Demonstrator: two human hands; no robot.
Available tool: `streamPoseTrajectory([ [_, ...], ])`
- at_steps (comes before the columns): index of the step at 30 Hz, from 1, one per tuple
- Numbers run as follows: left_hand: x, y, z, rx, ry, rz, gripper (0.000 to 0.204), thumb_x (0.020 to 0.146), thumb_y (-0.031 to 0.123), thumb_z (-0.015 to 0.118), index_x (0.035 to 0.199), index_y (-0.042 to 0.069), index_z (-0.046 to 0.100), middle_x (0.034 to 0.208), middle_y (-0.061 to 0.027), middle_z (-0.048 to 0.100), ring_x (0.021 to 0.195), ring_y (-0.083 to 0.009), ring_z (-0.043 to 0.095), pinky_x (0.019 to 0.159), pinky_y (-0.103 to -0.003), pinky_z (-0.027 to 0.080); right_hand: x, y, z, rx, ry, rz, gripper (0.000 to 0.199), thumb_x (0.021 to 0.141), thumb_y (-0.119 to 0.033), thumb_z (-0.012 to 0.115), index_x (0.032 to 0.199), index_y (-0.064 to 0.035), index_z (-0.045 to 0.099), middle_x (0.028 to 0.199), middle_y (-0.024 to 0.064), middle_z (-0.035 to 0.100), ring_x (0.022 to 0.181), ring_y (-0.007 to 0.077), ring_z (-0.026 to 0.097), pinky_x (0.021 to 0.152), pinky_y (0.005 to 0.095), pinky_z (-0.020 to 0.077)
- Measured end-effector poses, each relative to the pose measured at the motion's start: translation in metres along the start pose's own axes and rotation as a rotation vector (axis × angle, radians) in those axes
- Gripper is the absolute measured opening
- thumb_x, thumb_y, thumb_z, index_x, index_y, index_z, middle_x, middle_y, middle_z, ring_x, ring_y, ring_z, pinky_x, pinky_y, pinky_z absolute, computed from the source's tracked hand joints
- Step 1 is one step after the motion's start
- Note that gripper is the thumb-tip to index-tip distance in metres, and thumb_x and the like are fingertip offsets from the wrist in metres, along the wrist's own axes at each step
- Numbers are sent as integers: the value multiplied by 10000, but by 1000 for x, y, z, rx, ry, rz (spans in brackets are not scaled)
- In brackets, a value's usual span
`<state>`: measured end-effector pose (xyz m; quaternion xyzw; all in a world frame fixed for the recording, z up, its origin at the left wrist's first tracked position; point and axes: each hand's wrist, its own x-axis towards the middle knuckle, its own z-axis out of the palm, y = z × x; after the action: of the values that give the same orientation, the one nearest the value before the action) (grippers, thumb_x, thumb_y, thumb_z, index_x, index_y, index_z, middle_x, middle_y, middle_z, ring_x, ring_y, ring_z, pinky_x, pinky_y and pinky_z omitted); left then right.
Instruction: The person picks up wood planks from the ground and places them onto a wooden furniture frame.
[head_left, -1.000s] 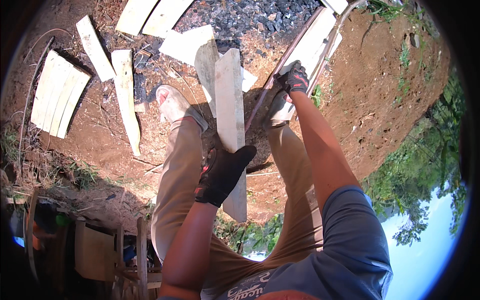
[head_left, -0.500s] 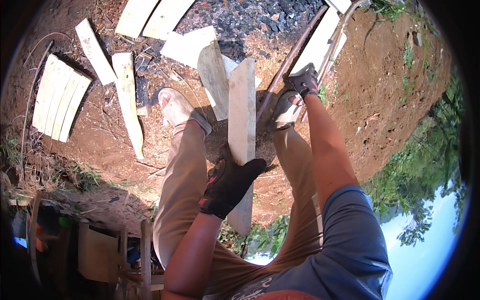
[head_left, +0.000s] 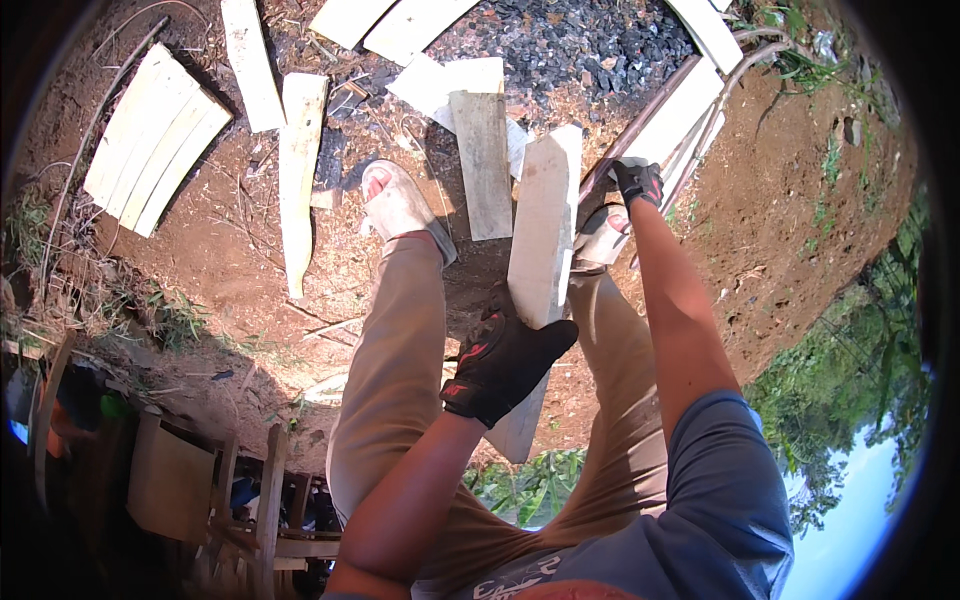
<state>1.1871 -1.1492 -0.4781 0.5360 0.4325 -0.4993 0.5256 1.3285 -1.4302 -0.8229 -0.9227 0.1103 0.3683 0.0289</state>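
The left hand [head_left: 505, 362], in a black glove with red marks, is closed in a firm grip around a pale wooden plank [head_left: 540, 240], held upright between the person's legs, above bare earth. The right hand [head_left: 638, 182], also gloved, is closed around the end of a long thin rod [head_left: 650, 115]. More planks [head_left: 155, 135] lie on the ground, well apart

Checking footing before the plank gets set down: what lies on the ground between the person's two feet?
In the head view, a flat grey board lies on the dirt between the left foot and right foot.
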Motion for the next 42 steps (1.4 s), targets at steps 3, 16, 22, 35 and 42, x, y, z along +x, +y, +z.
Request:
streamPoseTrajectory([
  [3, 4, -19, 9, -94, 86, 104, 671, 849, 514, 743, 1192, -57, 667, 1012, -244, 749, 970, -405, 738, 859, -507, 561, -33, -61, 30, -3, 380, -429, 623, 861, -379, 684, 1360, -11, 613, 1187, 239, 711, 1120, 427, 690, 988, 487, 546],
  [16, -10, -40, -30, -336, 335, 180, 764, 826, 339, 776, 1396, -28, 423, 1195, -292, 695, 1101, -476, 684, 897, -526, 536, -167, -148, 36, -67, -107, -596, 510, 883, -307, 725, 1368, -153, 684, 1233, 155, 728, 1111, 348, 706, 963, 472, 556],
  [22, 23, -37, -6, -585, 508, 111, 521, 835, 308, 818, 1199, 5, 602, 1003, -120, 697, 874, -214, 672, 805, -411, 549, -191, -92, -64, -185, 56, -613, 306, 886, -291, 751, 1082, -68, 679, 1051, 200, 690, 1016, 402, 684, 849, 522, 560],
  [35, 32, -57, -3, -1283, 49, 268, 458, 866, 166, 743, 1279, 7, 625, 1129, -83, 674, 1080, -251, 686, 895, -397, 565, -255, -18, -163, 452, -33, -311, 432, 869, -258, 867, 703, -15, 551, 647, 101, 477, 604, 271, 410, 628, 431, 427],
  [42, 26, -49, -2, -1364, -111, 283, 540, 881, 160, 711, 1380, -14, 603, 1186, -95, 686, 1119, -263, 687, 934, -400, 564, -262, -40, -128, 130, 353, -665, 186, 959, -234, 728, 1002, -58, 686, 1001, 194, 676, 915, 421, 661, 741, 509, 533],
])
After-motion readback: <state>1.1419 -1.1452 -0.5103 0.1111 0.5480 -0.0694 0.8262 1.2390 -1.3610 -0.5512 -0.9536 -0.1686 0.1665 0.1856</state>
